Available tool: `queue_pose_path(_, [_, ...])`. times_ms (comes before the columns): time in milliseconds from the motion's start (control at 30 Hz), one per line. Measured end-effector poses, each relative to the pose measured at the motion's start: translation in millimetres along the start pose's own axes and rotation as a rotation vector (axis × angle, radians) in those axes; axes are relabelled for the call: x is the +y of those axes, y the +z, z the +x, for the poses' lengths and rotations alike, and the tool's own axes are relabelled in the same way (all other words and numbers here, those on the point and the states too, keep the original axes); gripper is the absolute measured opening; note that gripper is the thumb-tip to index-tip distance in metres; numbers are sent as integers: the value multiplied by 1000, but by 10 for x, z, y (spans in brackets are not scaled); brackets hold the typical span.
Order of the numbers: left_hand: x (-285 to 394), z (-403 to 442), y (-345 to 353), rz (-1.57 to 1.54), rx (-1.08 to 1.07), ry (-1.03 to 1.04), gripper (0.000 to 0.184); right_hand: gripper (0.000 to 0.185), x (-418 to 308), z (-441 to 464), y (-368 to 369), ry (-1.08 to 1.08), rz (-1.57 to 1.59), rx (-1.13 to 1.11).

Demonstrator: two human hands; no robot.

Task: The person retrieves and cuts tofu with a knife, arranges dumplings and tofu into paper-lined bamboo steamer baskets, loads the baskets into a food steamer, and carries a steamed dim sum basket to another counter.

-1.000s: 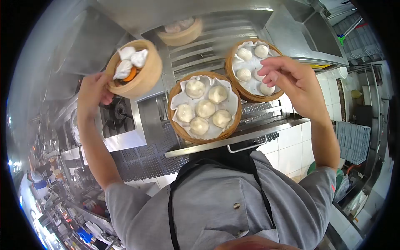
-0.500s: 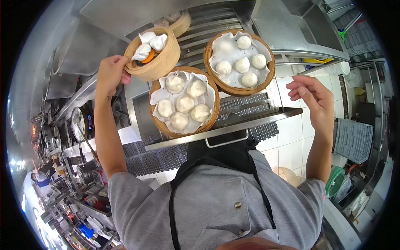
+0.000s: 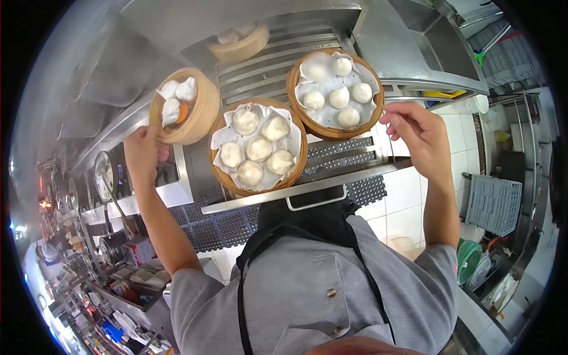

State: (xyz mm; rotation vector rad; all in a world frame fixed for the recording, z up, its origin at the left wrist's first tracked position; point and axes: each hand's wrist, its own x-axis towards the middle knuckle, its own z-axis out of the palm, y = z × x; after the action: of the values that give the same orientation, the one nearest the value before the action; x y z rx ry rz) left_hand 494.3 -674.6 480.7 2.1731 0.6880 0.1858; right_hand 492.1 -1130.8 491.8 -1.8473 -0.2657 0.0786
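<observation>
My left hand (image 3: 146, 151) grips the near left rim of a small bamboo steamer (image 3: 204, 112), which is tilted and holds white dumplings (image 3: 171, 110) and an orange slice. To its right a larger bamboo steamer (image 3: 302, 158) with several pale buns on white paper sits on the metal rack. Behind and to the right of that, another bamboo steamer (image 3: 380, 100) holds several smaller buns on paper. My right hand (image 3: 414, 127) is beside its right rim, fingers bent and partly apart, with nothing in them.
A fourth steamer (image 3: 248, 47) lies at the back of the slatted rack (image 3: 307, 44), blurred. The metal drawer front (image 3: 236, 204) with its handle crosses before my apron. Stove and pans are at the left, a grey crate (image 3: 496, 204) at the right. A person is at the far left.
The small steamer in my left hand moved right, then back left. My right hand moved off the right steamer's buns, then came back close to its rim.
</observation>
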Motion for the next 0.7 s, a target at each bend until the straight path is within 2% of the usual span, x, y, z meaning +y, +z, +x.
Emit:
queue_pose_path(67, [96, -39, -2, 60, -12, 56, 30, 16, -56, 111, 66, -74, -308, -24])
queue_pose_path(100, [75, -8, 26, 13, -8, 69, 29, 10, -114, 154, 158, -202, -461, 32])
queue_pose_path(133, [53, 5, 48, 10, -9, 69, 29, 10, -95, 152, 192, -203, -464, 32])
queue_pose_path(200, [43, 51, 91, -98, -32, 42, 28, 8, 20, 144, 252, -487, -805, -122])
queue_pose_path(233, [65, 50, 105, -102, -31, 43, 28, 12, 53, 112, 277, -436, -877, -169])
queue_pose_path(400, [132, 144, 208, -124, -65, 109, 27, 17, 26, 110, 294, -427, -936, -252])
queue_pose_path(567, [239, 248, 382, -180, -145, 90, 27, 22, -34, 187, 265, -415, -987, -359])
queue_pose_path(700, [278, 247, 481, -199, -160, 85, 27, 22, -50, 249, 191, -407, -860, -412])
